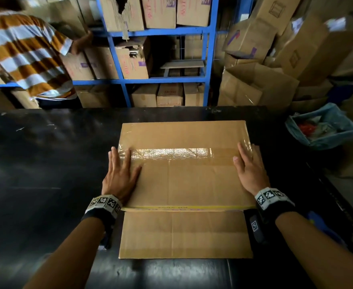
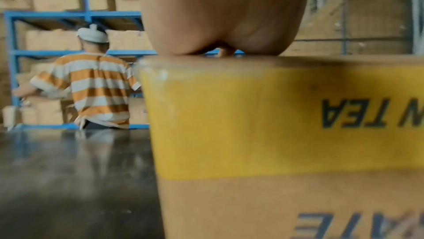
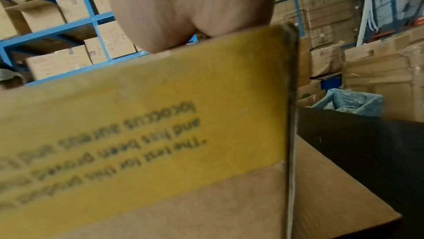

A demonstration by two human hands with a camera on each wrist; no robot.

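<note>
Presses the left hand (image 1: 120,176) flat on the left edge of the cardboard box (image 1: 184,184) top, fingers straight and spread, gripping nothing. Lays the right hand (image 1: 251,170) flat on the right edge of that top, fingers straight, nothing held. Touches with both sets of fingertips the ends of the clear tape (image 1: 171,153) running across the box top. Stands at the near side of the box, by its yellow printed band (image 2: 252,125). Beneath the box, the black bench (image 1: 46,163). Beyond the box, blue shelving (image 1: 210,49) with cartons. Beyond its left side, a person in a striped shirt (image 1: 25,53). Off its right side, a bin with a blue liner (image 1: 338,132).
</note>
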